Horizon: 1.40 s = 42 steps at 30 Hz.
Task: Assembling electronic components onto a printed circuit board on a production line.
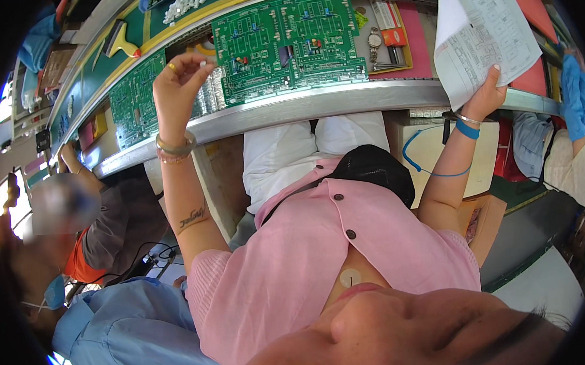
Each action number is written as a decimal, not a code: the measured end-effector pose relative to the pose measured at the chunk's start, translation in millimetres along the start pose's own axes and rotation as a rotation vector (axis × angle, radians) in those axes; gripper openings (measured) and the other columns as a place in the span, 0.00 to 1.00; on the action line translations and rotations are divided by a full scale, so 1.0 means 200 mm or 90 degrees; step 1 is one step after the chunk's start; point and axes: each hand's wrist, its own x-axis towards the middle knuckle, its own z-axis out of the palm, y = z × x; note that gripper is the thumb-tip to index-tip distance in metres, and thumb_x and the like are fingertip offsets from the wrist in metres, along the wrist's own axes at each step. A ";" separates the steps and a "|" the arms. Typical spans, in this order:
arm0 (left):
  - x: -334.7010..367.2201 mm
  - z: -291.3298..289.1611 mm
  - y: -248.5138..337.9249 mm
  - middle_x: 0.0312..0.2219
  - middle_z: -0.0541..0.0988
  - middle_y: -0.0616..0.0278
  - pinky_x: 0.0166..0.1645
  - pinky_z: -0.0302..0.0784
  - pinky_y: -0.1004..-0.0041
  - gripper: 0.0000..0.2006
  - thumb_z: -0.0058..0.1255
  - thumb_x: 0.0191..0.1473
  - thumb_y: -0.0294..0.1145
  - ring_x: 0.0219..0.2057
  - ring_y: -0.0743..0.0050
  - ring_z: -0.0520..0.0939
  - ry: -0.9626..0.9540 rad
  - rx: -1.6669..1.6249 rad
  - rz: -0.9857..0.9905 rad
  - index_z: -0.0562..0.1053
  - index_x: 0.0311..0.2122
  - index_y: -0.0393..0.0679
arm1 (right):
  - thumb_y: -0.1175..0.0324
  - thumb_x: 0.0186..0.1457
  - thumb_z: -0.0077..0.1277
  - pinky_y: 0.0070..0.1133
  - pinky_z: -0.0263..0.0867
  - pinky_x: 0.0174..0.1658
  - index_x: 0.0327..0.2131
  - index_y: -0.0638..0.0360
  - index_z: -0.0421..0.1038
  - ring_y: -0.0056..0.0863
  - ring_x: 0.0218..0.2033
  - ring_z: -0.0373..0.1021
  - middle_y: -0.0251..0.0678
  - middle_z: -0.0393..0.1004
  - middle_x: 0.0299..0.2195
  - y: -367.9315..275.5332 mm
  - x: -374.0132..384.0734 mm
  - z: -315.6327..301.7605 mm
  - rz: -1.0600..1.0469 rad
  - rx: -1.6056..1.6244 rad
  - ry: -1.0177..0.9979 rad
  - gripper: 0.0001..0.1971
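Note:
My left hand (182, 88) is raised just left of a large green circuit board panel (260, 37). Its thumb and index finger are pinched together; whatever lies between them is too small to make out. Small red, yellow and blue parts stand on the panel, which rests on the metal rail of the bench. At the right, my right hand (486, 97) grips the lower edge of paper sheets (488, 37) printed with diagrams. The sheets are held up above the bench, one corner folded over.
Another green circuit board (135, 98) lies on the rail to the left. A wristwatch (374, 40) sits in a tray (406, 59) beside the panel. White parts (183, 6) are heaped behind, near a yellow-handled tool (124, 45). Co-workers (125, 320) sit at the left.

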 end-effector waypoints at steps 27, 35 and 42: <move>-0.17 0.22 0.02 0.28 0.77 0.66 0.36 0.70 0.86 0.07 0.51 0.50 0.20 0.30 0.86 0.75 -0.153 0.041 -0.005 0.75 0.36 0.35 | 0.63 0.53 0.52 0.15 0.63 0.35 0.36 0.67 0.71 0.14 0.31 0.66 0.31 0.75 0.30 0.01 -0.05 0.00 -0.045 -0.010 -0.035 0.15; -0.19 0.26 0.03 0.29 0.78 0.67 0.35 0.69 0.86 0.06 0.52 0.49 0.20 0.29 0.87 0.75 -0.143 0.069 -0.040 0.75 0.35 0.35 | 0.61 0.52 0.53 0.15 0.63 0.34 0.34 0.67 0.71 0.16 0.30 0.66 0.32 0.74 0.29 0.11 -0.02 -0.05 -0.025 -0.108 0.011 0.15; -0.18 0.38 0.07 0.28 0.78 0.61 0.37 0.72 0.75 0.06 0.54 0.44 0.23 0.31 0.69 0.78 -0.091 0.231 0.139 0.76 0.31 0.39 | 0.62 0.51 0.53 0.19 0.64 0.36 0.34 0.68 0.72 0.18 0.30 0.67 0.34 0.75 0.30 0.02 -0.01 0.00 -0.067 -0.066 0.021 0.15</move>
